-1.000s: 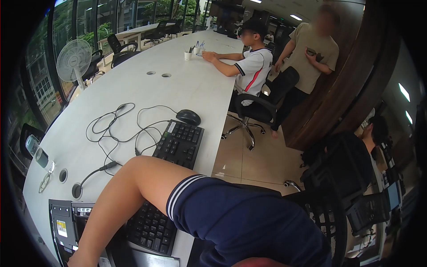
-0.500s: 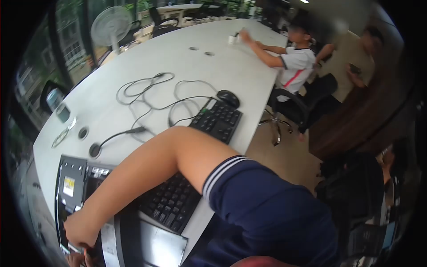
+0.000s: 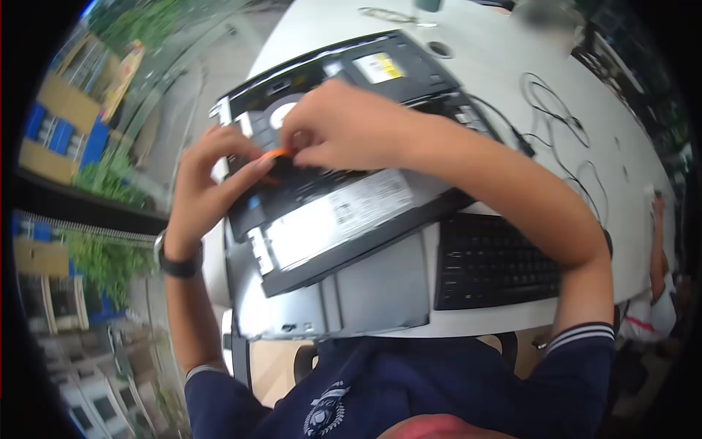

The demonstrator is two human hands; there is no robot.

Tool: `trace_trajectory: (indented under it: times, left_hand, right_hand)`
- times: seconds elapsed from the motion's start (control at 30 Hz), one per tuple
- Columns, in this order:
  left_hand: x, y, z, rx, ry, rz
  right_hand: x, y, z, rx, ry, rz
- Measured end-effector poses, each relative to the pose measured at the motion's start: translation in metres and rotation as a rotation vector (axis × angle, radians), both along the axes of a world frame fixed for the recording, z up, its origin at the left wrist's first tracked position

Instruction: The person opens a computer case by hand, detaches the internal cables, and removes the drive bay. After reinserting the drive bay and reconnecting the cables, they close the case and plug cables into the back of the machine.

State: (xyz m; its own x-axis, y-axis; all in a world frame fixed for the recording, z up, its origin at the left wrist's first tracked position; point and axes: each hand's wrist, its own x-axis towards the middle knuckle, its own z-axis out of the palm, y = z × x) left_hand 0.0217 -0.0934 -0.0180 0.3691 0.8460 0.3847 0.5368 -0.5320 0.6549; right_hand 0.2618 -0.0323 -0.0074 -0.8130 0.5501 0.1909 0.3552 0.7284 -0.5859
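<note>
An opened black computer case [image 3: 344,241] lies tilted on the desk, its inner parts exposed and a white label on its metal drive cover. Over its inside, my left hand [image 3: 208,175], with a watch on the wrist, has thumb and fingers pinched at a small orange piece [image 3: 276,154]. My right hand [image 3: 329,124] meets it from the other side, fingers curled closed on the same orange piece. A round fan [image 3: 281,114] shows behind the fingers. Beneath the case lies a flat grey metal panel [image 3: 380,285].
A black keyboard [image 3: 497,263] lies right of the case, with black cables [image 3: 548,110] beyond it on the white desk [image 3: 482,58]. Glasses [image 3: 387,14] rest near a desk hole [image 3: 440,50]. A window is on the left. Another person [image 3: 654,311] is at the far right.
The view has swung left and down onto the case. Both hands now show fully over it, where before they were partly cut off at the lower left edge.
</note>
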Motion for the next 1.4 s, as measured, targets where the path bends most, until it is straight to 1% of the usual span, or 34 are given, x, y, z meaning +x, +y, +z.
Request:
trace_trajectory:
  times: [0.03,0.07,0.2,0.3,0.6,0.8,0.9,1.1,1.2,1.4]
  left_hand:
    - [-0.006,0.003,-0.007,0.047,-0.010,-0.004]
    - [-0.008,0.003,-0.008,0.046,-0.011,0.003]
    - [-0.011,0.000,-0.010,-0.003,-0.058,0.008]
    - [-0.013,-0.003,-0.007,-0.018,-0.018,-0.014]
    - [-0.014,-0.002,-0.005,0.034,0.011,-0.010]
    - [-0.011,-0.001,-0.002,0.064,0.025,-0.025]
    - [-0.011,0.000,-0.003,0.072,0.030,-0.025]
    - [-0.010,-0.001,-0.001,0.073,0.029,-0.031]
    - [-0.013,0.000,-0.003,0.068,0.040,-0.035]
    - [-0.013,-0.001,-0.002,0.055,0.038,-0.046]
  right_hand:
    - [-0.004,0.003,-0.003,-0.068,0.003,-0.020]
    - [-0.005,0.000,0.001,-0.081,0.001,-0.036]
    - [-0.008,-0.007,0.003,-0.137,0.004,-0.092]
    - [-0.012,-0.006,-0.005,-0.022,0.003,-0.044]
    - [-0.026,-0.005,-0.006,0.066,-0.082,0.037]
    - [-0.023,-0.008,-0.009,0.103,-0.088,0.016]
    - [-0.023,-0.009,-0.009,0.167,-0.104,0.026]
    - [-0.022,-0.010,-0.011,0.161,-0.093,0.028]
    - [-0.022,-0.009,-0.014,0.209,-0.067,0.055]
    - [-0.024,-0.012,-0.011,0.177,-0.097,0.052]
